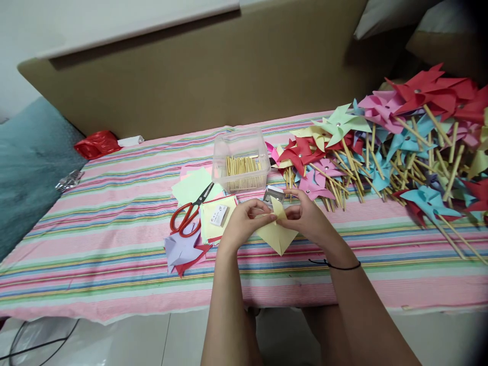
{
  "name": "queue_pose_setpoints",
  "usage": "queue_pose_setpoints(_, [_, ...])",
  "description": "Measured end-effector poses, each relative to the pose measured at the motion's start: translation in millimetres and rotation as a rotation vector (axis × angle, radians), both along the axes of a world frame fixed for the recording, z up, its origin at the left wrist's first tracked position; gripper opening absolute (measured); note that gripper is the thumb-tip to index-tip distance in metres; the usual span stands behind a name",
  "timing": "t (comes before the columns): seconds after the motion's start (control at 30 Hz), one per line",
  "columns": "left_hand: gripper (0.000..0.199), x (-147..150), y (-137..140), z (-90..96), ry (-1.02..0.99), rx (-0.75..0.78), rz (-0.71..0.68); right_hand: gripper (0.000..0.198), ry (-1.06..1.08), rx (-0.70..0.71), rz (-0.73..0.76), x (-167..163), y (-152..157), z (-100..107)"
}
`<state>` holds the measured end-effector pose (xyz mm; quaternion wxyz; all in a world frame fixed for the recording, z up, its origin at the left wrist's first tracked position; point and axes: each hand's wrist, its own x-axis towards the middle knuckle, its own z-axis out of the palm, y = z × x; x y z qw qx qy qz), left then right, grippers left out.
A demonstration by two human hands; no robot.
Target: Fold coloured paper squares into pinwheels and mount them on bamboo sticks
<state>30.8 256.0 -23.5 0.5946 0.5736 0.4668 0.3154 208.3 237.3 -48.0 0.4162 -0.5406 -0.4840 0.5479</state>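
Between my two hands is a pale yellow paper square [280, 241], its lower corner pointing toward me and one tip standing up. My left hand [249, 218] pinches it from the left, thumb and fingers together. From the right, my right hand [305, 216] pinches the same paper; a black cord circles that wrist. Just beyond the fingers lies a small open box [273, 195] with shiny contents too small to name. To the left, a small white box [218, 215] rests on stacked yellow and red paper [209, 226]. Red-handled scissors [190, 211] lie beside that stack.
A clear plastic box [241, 178] of short wooden sticks stands behind my hands. Finished paper pinwheels [339, 124] crowd the right side. Cut purple paper [182, 250] and green sheets [194, 184] lie left. A red plastic bag [97, 145] sits far left on the striped cloth [125, 229].
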Motion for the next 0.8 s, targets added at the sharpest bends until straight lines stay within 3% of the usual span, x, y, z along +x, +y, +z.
queue_pose_setpoints(0.43, [0.040, 0.3, -0.5, 0.7, -0.009, -0.103, 0.041, 0.073, 0.203, -0.080, 0.021, -0.5, -1.6, 9.1])
queue_pose_setpoints(0.8, [0.036, 4.9, -0.1, 1.3, -0.005, -0.040, 0.168, 0.075, 0.211, -0.084, -0.020, -5.2, -2.6, 11.2])
